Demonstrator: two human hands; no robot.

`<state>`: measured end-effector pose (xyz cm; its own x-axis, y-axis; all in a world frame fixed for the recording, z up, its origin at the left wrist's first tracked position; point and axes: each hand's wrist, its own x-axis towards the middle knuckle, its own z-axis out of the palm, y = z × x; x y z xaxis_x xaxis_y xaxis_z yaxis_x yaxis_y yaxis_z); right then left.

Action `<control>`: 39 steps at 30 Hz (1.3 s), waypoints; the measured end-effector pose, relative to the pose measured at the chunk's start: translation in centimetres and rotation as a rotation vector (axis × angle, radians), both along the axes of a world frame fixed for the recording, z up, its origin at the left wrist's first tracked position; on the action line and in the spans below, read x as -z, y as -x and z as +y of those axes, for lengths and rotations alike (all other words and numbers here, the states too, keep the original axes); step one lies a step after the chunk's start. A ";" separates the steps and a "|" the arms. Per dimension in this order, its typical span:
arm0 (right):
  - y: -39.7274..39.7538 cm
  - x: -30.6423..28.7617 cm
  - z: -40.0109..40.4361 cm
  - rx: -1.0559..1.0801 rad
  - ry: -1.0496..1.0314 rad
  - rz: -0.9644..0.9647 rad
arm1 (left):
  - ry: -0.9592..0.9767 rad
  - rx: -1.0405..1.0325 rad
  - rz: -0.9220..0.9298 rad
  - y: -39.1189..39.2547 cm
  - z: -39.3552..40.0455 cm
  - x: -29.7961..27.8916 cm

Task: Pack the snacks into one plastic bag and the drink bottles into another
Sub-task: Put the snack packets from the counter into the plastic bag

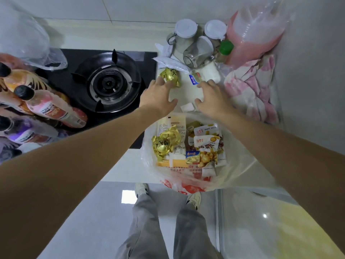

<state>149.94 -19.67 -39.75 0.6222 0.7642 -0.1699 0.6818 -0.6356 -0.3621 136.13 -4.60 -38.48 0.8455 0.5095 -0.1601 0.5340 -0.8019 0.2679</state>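
A clear plastic bag (pixel 237 161) stands open on the counter's front edge, filled with several snack packets, among them a gold foil one (pixel 165 143). Beyond it a second gold foil snack (pixel 172 76) lies on the white counter; my left hand (pixel 160 94) reaches over it, fingers spread and touching its near side. My right hand (pixel 212 96) hovers with relaxed fingers just short of a small blue-and-white packet (pixel 194 79). A small white packet (pixel 187 107) lies between my hands. Drink bottles (pixel 48 107) with dark caps lie at the left, beside another clear bag (pixel 28 43).
A black gas burner (pixel 107 82) sits left of my hands. Jars with white lids (pixel 185 28), a green-capped bottle (pixel 225 47), a stack of pink cups in plastic (pixel 255 36) and a pink-white cloth (pixel 253 86) crowd the back right. Floor and my feet show below.
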 end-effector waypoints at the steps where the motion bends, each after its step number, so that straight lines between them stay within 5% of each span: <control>1: -0.4 0.4 0.7 -0.008 0.022 -0.010 | 0.006 -0.004 0.011 -0.5 0.8 0.5; 12: -3.1 3.4 5.0 -0.044 0.104 0.007 | -0.022 0.128 0.083 -4.5 5.0 3.7; 20: -2.2 4.2 3.9 -0.046 -0.009 -0.128 | 0.049 0.094 -0.099 -3.7 5.1 4.4; 39: -1.1 2.5 2.8 0.104 -0.054 -0.042 | 0.179 -0.020 -0.092 -2.1 3.5 3.1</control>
